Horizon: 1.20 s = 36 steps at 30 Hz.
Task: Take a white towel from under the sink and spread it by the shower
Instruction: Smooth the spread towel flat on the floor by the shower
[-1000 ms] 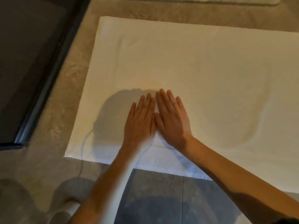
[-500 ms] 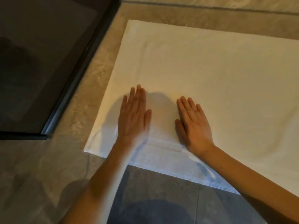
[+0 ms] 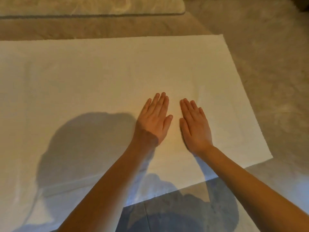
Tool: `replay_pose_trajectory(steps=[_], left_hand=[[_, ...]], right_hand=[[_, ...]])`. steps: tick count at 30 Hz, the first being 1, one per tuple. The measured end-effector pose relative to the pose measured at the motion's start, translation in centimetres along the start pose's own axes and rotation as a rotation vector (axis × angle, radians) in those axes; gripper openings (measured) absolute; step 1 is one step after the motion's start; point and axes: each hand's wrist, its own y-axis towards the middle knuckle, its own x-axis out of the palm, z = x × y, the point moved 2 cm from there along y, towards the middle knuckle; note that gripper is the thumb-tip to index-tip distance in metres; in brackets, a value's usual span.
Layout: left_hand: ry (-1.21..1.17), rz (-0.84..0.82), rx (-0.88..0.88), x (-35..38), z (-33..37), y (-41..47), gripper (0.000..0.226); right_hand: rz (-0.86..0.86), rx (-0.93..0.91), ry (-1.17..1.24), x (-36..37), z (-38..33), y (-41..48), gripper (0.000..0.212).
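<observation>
Towel (image 3: 117, 72), white, lies spread under flat, straight-fingered left hand (image 3: 154, 121) and right hand (image 3: 196, 127)

— Where does the towel (image 3: 100, 72) lie?
— Spread flat on the floor (image 3: 267, 64); it runs out of view on the left.
— And the hands?
— Both rest flat on it toward its right end, the left hand (image 3: 153, 121) just beside the right hand (image 3: 195, 129), not touching.
— Behind the towel?
— A raised ledge (image 3: 83, 7), well apart.
</observation>
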Motion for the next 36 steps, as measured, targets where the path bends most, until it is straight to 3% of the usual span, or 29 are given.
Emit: replay_pose_trajectory(steps=[3, 7, 12, 15, 17, 22, 24, 29, 32, 36], left_hand=[[-0.074, 0.179, 0.060, 0.1, -0.2, -0.3, 0.054], [-0.086, 0.155, 0.069, -0.1, 0.1, -0.4, 0.054], [-0.090, 0.146, 0.058, -0.3, 0.0, -0.3, 0.054], [-0.126, 0.150, 0.046, -0.4, 0.1, -0.4, 0.054], [-0.122, 0.159, 0.054, -0.5, 0.2, -0.5, 0.054], [-0.046, 0.115, 0.022, -0.2, 0.3, -0.3, 0.058], [-0.023, 0.088, 0.006, 0.1, 0.3, -0.1, 0.061], [-0.030, 0.148, 0.022, 0.3, 0.2, -0.2, 0.056], [-0.041, 0.161, 0.038, 0.2, 0.2, -0.5, 0.055], [-0.013, 0.115, 0.020, 0.1, 0.2, -0.2, 0.058]], right_hand=[[0.058, 0.222, 0.006, -1.1, 5.1, -2.2, 0.059], [0.124, 0.508, 0.026, -2.6, 7.5, -3.5, 0.063], [0.058, 0.029, 0.018, -1.9, 0.3, 3.0, 0.059], [-0.015, -0.106, 0.015, -1.2, -0.1, 6.0, 0.055], [0.006, -0.025, 0.009, -1.7, 2.6, 6.3, 0.054], [0.096, 0.442, -0.011, -4.0, 9.8, 4.6, 0.056], [0.106, 0.400, -0.003, -4.4, 8.3, 5.7, 0.057], [-0.012, -0.117, 0.045, -2.5, -0.2, 10.3, 0.055], [0.006, -0.080, 0.042, -1.9, 0.8, 11.1, 0.054], [0.089, 0.189, 0.012, -3.1, 6.1, 10.8, 0.054]])
